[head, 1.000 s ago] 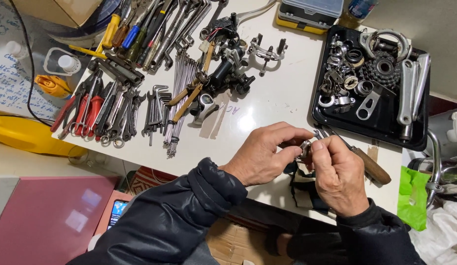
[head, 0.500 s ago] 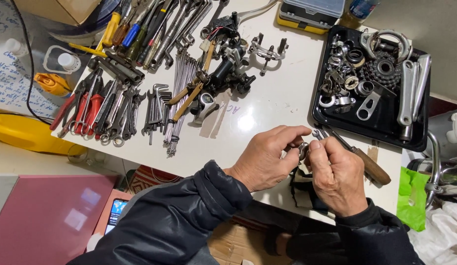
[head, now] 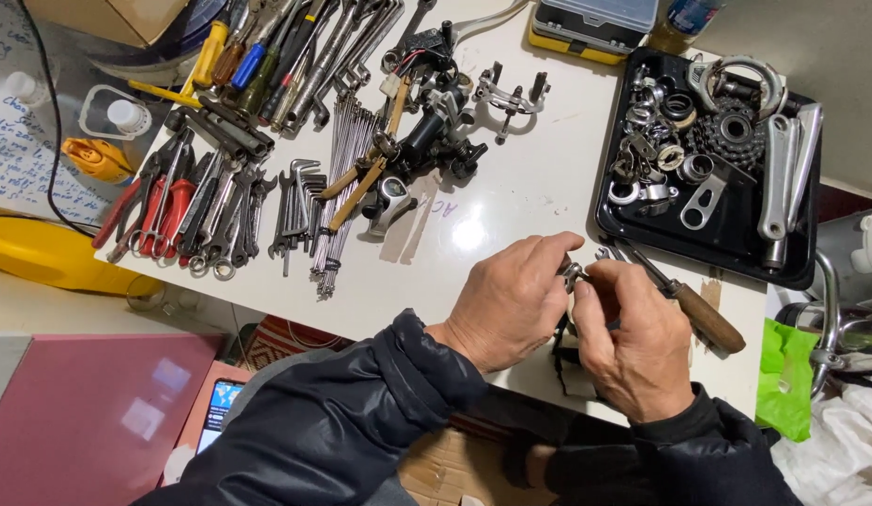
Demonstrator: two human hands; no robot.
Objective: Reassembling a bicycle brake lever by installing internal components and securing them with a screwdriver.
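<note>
Here, small metal part (head: pixel 573 273), axis unclear.

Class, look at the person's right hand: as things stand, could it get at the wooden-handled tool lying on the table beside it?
Probably yes. The wooden-handled tool lies on the white table just beside the right hand, nothing covering its handle. But that hand and the left hand are both pinching a small metal part, so it would have to let go first.

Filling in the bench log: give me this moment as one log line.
left hand: pinching small metal part | right hand: pinching same part | behind: wooden-handled tool | surface: white table
</note>
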